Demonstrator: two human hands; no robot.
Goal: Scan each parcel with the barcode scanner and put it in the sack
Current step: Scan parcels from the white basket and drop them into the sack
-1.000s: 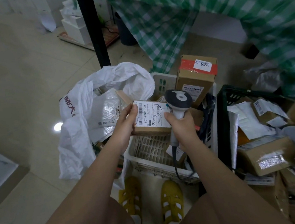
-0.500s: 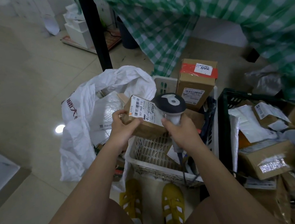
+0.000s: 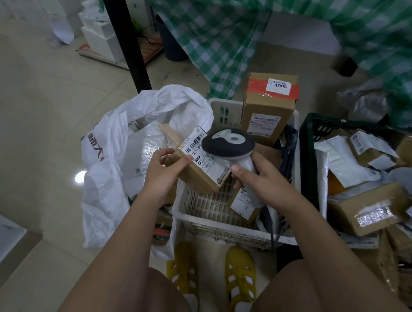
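My left hand (image 3: 163, 169) grips a small cardboard parcel (image 3: 197, 175) by its left end, its white barcode label facing up and tilted. My right hand (image 3: 259, 178) holds the grey and white barcode scanner (image 3: 229, 144) by its handle, the head right over the parcel's label. The white plastic sack (image 3: 113, 167) stands open just left of the parcel, with several padded mailers and parcels inside. Under my hands sits a white slotted basket (image 3: 206, 207) with one small labelled parcel (image 3: 243, 204) in it.
A tall cardboard box with red tape (image 3: 269, 106) stands at the basket's far side. A dark crate (image 3: 307, 143) full of parcels and mailers is at the right. A black table leg (image 3: 125, 36) and a green checked cloth (image 3: 286, 16) hang behind. My yellow shoes (image 3: 238, 276) are below.
The parcel has swung leftward and tilted, its label turning from flat to angled. The scanner head came closer over the label. Both hands kept their grips.
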